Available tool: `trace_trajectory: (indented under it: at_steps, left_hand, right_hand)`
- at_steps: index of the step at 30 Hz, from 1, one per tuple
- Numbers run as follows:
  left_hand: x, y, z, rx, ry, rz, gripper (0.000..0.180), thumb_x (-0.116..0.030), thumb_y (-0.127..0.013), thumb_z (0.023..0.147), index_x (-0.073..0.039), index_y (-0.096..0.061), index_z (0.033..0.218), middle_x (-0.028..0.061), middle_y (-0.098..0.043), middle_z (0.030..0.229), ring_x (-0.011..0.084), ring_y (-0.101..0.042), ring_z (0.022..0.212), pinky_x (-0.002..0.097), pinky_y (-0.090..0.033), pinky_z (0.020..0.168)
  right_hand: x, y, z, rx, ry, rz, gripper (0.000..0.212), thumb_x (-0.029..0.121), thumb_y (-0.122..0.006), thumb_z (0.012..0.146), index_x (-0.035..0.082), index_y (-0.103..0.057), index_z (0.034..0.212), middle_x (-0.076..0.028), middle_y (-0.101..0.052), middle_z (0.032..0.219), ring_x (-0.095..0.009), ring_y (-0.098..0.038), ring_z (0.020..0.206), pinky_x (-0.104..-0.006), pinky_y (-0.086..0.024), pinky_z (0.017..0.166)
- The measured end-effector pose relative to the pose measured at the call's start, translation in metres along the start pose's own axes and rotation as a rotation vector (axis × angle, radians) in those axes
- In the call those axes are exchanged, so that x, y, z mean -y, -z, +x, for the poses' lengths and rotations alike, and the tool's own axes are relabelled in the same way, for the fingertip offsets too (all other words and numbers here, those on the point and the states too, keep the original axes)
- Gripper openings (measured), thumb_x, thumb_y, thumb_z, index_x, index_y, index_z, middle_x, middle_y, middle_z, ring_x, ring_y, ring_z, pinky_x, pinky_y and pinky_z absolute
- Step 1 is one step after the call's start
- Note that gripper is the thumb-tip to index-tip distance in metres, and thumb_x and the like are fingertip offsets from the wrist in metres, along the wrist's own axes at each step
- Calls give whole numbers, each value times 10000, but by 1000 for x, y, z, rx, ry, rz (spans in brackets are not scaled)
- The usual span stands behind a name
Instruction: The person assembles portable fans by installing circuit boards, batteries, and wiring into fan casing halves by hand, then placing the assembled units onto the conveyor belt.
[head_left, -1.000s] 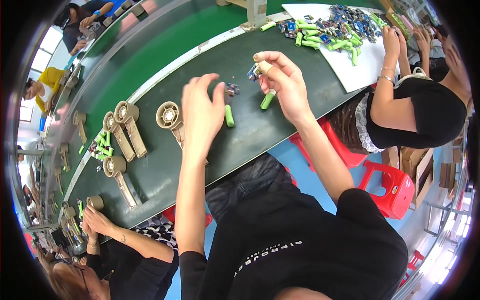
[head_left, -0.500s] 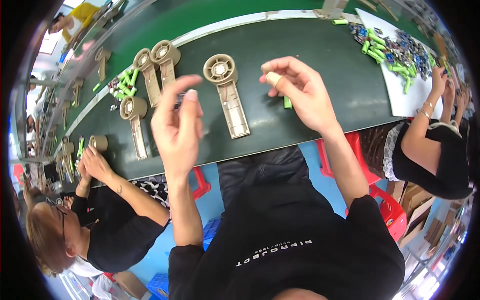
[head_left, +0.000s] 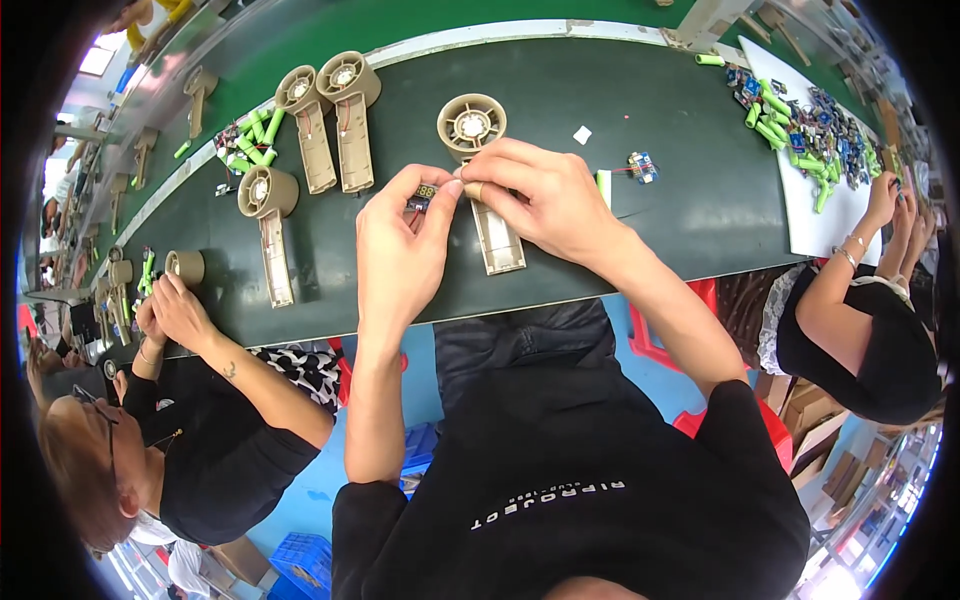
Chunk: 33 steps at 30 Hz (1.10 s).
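In my left hand (head_left: 400, 250), closed between thumb and fingers, is a small circuit board (head_left: 421, 197) with a digit display. My right hand (head_left: 550, 195) meets it, its fingertips pinched together at the board's edge; what they hold, if anything, is too small to make out. A tan band is wrapped round one right finger. Beneath both hands lies a beige handheld fan shell (head_left: 498, 245), its round head away from me and its handle partly covered. Right of my right hand are a green battery cell (head_left: 604, 186), partly hidden, and a wired blue board (head_left: 642, 168).
A small white square (head_left: 582, 135) lies beyond my right hand. More fan shells (head_left: 355, 145) and a pile of green cells (head_left: 255, 140) are to the left. At right, a white board (head_left: 805, 215) carries cells and circuit boards. Co-workers (head_left: 230, 430) sit on both sides.
My hands have come together over the fan shell, with the circuit board's display now showing. The white square and wired blue board have come into sight as my right hand moved left.
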<state>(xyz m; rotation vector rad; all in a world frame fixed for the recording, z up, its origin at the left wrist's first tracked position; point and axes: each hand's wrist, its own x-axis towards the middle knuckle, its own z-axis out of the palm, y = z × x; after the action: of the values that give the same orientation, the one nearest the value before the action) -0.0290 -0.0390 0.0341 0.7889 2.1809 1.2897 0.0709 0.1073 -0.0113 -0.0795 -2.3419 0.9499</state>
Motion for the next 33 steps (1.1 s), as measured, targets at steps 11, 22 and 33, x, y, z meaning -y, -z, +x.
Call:
trace_trajectory:
  at_steps: [11, 22, 33]
  left_hand:
    - [28, -13, -14, -121, -244, -52, 350, -38, -530, 984, -3, -530, 1332, 101, -719, 1024, 111, -642, 891, 250, -491, 751]
    - [33, -23, -11, -261, -491, 92, 292, 16, -667, 867, 21, -666, 1158, 141, -676, 940, 226, -667, 796, 323, -526, 700]
    - [35, -19, -8, -252, -536, 167, 302, 19, -674, 856, 13, -672, 1158, 137, -680, 966, 241, -667, 808, 334, -539, 710]
  right_hand:
    - [9, -5, -1, -157, 31, -151, 150, 70, -714, 796, 92, -721, 944, -37, -653, 905, -138, -625, 589, -275, -485, 494]
    - [7, -8, 0, -163, 21, -10, 105, 46, -724, 792, 20, -705, 893, -43, -611, 805, -97, -547, 544, -240, -434, 470]
    - [4, -8, 0, -182, 48, -72, 102, 36, -726, 797, 15, -699, 893, -58, -624, 825, -140, -597, 581, -261, -479, 498]
